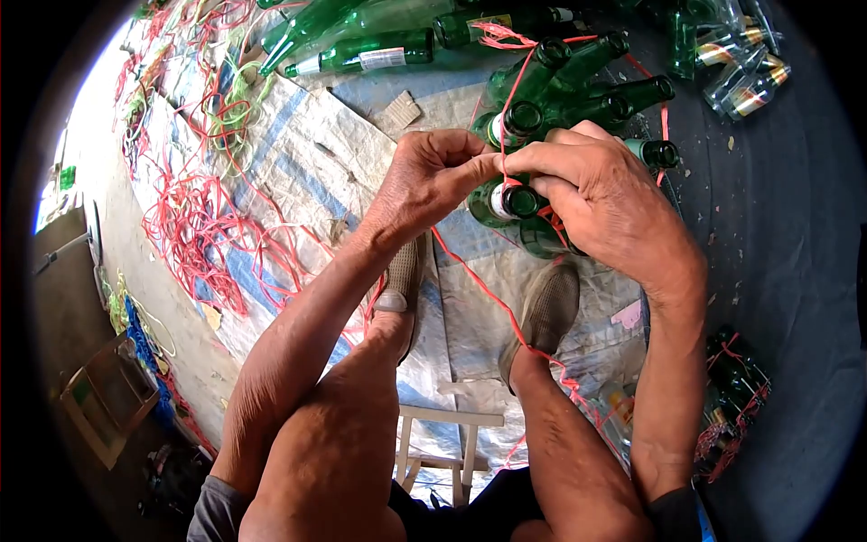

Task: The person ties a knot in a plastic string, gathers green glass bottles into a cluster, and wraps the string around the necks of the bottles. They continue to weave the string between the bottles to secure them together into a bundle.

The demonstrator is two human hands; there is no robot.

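Observation:
A cluster of green glass bottles [562, 86] stands upright, necks up, in front of my feet. Pink plastic string [517, 90] runs over and around the necks. My left hand [442, 167] is closed in a pinch on the string, just left of the nearest bottle necks. Fingertips meeting it, my right hand [601, 185] pinches the same string above a bottle [519, 200] with a white label. A loose length of string [479, 282] trails from the hands down past my right shoe. My right hand hides part of the cluster.
Tangled pink string [194, 226] lies left on the striped woven sheet [307, 126]. More green bottles [388, 52] lie at the back. Clear bottles [745, 77] sit at upper right, tied dark bottles [736, 370] at lower right. A wooden stool [452, 415] is below me.

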